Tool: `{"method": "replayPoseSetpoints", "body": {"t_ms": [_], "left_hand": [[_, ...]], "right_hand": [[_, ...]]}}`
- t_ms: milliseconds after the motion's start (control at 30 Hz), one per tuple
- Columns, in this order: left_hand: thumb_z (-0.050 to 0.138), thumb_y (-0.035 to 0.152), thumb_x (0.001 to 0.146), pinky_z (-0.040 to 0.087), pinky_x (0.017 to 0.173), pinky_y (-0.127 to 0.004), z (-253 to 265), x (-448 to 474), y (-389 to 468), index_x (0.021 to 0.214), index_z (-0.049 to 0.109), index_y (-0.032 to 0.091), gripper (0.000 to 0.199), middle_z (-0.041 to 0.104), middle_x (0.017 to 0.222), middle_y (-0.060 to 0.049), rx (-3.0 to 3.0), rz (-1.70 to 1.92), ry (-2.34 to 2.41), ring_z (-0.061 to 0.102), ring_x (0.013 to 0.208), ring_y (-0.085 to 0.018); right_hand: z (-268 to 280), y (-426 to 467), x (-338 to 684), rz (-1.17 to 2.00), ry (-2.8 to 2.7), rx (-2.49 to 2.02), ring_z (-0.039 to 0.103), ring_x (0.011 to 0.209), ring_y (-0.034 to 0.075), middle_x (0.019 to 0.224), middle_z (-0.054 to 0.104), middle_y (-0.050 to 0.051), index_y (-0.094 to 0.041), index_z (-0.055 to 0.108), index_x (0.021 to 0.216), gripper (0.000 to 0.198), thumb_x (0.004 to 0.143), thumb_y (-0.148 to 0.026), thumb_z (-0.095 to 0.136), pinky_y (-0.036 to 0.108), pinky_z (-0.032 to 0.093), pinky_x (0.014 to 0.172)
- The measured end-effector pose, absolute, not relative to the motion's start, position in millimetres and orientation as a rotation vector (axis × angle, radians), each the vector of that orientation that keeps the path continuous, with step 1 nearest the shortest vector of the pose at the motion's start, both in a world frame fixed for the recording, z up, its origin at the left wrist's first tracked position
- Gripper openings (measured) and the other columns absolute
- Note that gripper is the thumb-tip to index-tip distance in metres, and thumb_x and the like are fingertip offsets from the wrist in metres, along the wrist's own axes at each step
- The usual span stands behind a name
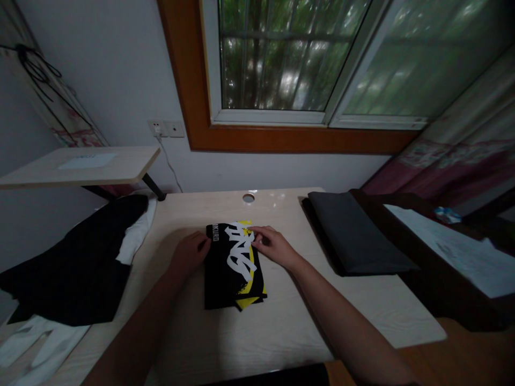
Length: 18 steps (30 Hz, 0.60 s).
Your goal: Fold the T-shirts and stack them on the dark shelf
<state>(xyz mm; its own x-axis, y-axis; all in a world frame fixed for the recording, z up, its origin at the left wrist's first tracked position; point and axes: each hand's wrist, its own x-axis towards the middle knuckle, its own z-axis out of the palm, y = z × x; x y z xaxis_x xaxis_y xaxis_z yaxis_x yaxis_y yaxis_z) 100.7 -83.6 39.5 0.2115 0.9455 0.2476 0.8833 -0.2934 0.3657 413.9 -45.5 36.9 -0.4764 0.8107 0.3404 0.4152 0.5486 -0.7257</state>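
Note:
A black T-shirt (pixel 223 273) lies folded into a compact rectangle on the table, with large white lettering and a yellow print facing up. At its upper left edge, my left hand (pixel 192 251) has its fingers curled and pinched on the cloth. Across from it, my right hand (pixel 274 245) pinches the upper right edge between thumb and fingers. A yellow and black corner pokes out at the lower right of the fold. The fingertips of both hands are partly hidden in the dim light.
Dark and white clothes (pixel 80 257) are heaped at the left of the pale wooden table (pixel 289 316). On the right lie flat dark folded pieces (pixel 358 236). A raised shelf (pixel 120 166) stands at the back left, and a cable hole (pixel 248 198) sits near the rear edge.

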Motion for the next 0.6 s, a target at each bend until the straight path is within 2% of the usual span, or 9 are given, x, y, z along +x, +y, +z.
{"method": "replayPoseSetpoints", "body": {"t_ms": [100, 200, 333, 467, 600], "left_hand": [[0.042, 0.037, 0.100, 0.052, 0.078, -0.037, 39.7, 103.8, -87.1, 0.083, 0.066, 0.021, 0.033, 0.068, 0.082, -0.005, 2.349, 0.600, 1.769, 0.063, 0.078, -0.021], [0.044, 0.033, 0.099, 0.052, 0.089, -0.040, 43.2, 108.9, -91.1, 0.087, 0.069, 0.020, 0.031, 0.070, 0.091, -0.008, 2.460, 0.731, 1.726, 0.063, 0.091, -0.023], [0.043, 0.031, 0.100, 0.045, 0.109, -0.044, 46.8, 115.2, -92.8, 0.117, 0.070, 0.022, 0.033, 0.068, 0.124, -0.010, 2.577, 0.816, 1.560, 0.059, 0.120, -0.023], [0.039, 0.037, 0.103, 0.028, 0.123, -0.052, 38.8, 118.3, -90.0, 0.143, 0.055, 0.026, 0.045, 0.049, 0.155, -0.006, 2.661, 0.568, 1.514, 0.036, 0.148, -0.025], [0.033, 0.043, 0.104, 0.025, 0.124, -0.052, 29.1, 120.0, -87.2, 0.153, 0.040, 0.026, 0.052, 0.033, 0.164, -0.003, 2.617, 0.398, 1.624, 0.026, 0.153, -0.025]], "right_hand": [[37.1, -46.5, 414.6, 0.850, -2.063, -0.961, 0.064, 0.089, 0.020, 0.081, 0.070, 0.000, -0.025, 0.061, 0.133, 0.045, 0.090, -0.034, 0.067, 0.037, 0.051, 0.091], [37.0, -48.7, 414.6, 0.966, -1.985, -0.948, 0.065, 0.082, 0.017, 0.083, 0.068, 0.000, -0.023, 0.058, 0.134, 0.047, 0.089, -0.034, 0.066, 0.034, 0.053, 0.085], [37.1, -51.7, 411.6, 0.954, -1.901, -0.935, 0.065, 0.085, 0.017, 0.086, 0.068, 0.001, -0.022, 0.057, 0.133, 0.045, 0.090, -0.034, 0.063, 0.033, 0.053, 0.085], [35.7, -51.3, 408.2, 0.931, -1.850, -0.985, 0.064, 0.082, 0.016, 0.089, 0.067, 0.001, -0.023, 0.056, 0.133, 0.044, 0.091, -0.034, 0.060, 0.031, 0.053, 0.079], [31.3, -47.5, 407.0, 0.933, -1.834, -1.033, 0.064, 0.080, 0.016, 0.088, 0.065, 0.000, -0.023, 0.056, 0.132, 0.042, 0.091, -0.031, 0.059, 0.030, 0.053, 0.078]]}}
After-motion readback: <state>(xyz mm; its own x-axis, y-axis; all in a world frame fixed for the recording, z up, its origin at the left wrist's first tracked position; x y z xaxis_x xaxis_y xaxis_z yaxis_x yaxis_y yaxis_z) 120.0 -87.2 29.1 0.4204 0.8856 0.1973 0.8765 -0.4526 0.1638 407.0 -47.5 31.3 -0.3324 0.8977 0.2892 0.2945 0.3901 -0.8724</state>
